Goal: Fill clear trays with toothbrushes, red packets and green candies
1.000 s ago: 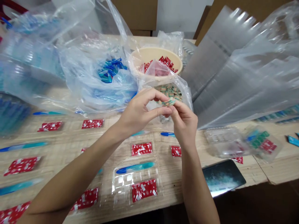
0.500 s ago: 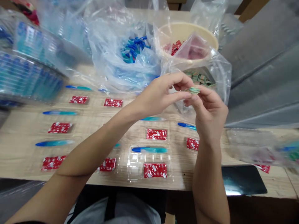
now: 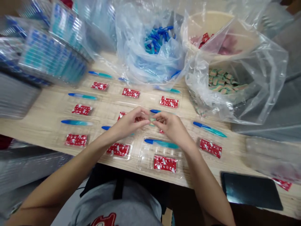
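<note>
Small green-and-beige pieces (image 3: pixel 152 120) sit pinched between the fingertips of my two hands, over the middle of the table. My left hand (image 3: pixel 131 123) closes on them from the left, with thumb and forefinger together. From the other side my right hand (image 3: pixel 174 126) grips them, its fingers curled in. Their exact shape is blurred and partly covered by the fingers. Below the hands lie clear plastic trays, each with a blue-and-teal pen (image 3: pixel 162 143) and a red patterned packet (image 3: pixel 165 163). One packet and pen are partly hidden under my right hand.
A clear bag of similar green-and-beige pieces (image 3: pixel 223 82) stands at the right, before a cream tub (image 3: pixel 211 19) with red packets. Behind the trays is a bag of pens (image 3: pixel 156 39). Packed pens (image 3: pixel 51 59) are stacked left. A black phone-like slab (image 3: pixel 251 190) lies front right.
Both hands have moved from beside the bag of green-and-beige pieces to above the trays, bringing the small pieces along. The camera view has shifted too.
</note>
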Demonstrator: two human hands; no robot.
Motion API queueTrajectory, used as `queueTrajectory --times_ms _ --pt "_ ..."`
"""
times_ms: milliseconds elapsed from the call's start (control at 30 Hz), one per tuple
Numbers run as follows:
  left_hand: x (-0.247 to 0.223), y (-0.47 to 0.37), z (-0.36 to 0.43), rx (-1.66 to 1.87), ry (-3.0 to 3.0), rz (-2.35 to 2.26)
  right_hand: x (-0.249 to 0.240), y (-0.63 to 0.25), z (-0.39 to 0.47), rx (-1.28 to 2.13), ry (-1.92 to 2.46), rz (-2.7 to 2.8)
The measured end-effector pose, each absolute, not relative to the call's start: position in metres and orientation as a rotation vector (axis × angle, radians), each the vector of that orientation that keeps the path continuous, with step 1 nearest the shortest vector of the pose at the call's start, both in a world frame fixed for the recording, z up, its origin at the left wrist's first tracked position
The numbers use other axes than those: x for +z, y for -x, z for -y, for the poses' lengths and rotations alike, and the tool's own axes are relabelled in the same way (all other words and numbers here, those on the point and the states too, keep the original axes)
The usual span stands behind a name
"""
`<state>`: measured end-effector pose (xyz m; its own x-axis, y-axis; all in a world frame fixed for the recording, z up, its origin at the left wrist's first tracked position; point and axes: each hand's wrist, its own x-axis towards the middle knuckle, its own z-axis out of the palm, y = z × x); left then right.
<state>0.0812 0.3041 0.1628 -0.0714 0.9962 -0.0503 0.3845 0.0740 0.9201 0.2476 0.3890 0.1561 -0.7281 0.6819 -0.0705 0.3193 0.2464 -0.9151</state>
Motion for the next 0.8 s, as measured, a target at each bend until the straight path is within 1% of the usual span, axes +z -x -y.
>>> queueTrajectory --times_ms 67,200,433,533,667,733,800 --pt "0.156 -0.076 -0.295 0.942 -1.408 -1.634 0.15 -0.241 -0.386 1.443 0.968 2.284" --pt "0.151 -0.073 -0.288 0.987 -1.447 -1.815 0.153 -0.237 -0.382 1.316 0.958 2.453" --pt "0.147 -0.08 -0.278 0.898 -1.824 -1.906 0.155 -0.235 -0.366 0.895 0.984 2.7" --pt "0.143 -0.081 -0.276 0.853 -1.97 -1.866 0.154 -0.234 -0.365 0.889 1.018 2.668" --pt "0.141 -0.08 -0.278 0.876 -1.93 -1.846 0.153 -0.234 -0.368 1.037 1.092 2.576" --pt "0.141 -0.079 -0.278 0.89 -1.884 -1.857 0.154 -0.234 -0.369 1.013 1.108 2.593" --pt "0.141 -0.079 -0.278 0.87 -1.885 -1.866 0.157 -0.233 -0.367 0.917 1.093 2.662"
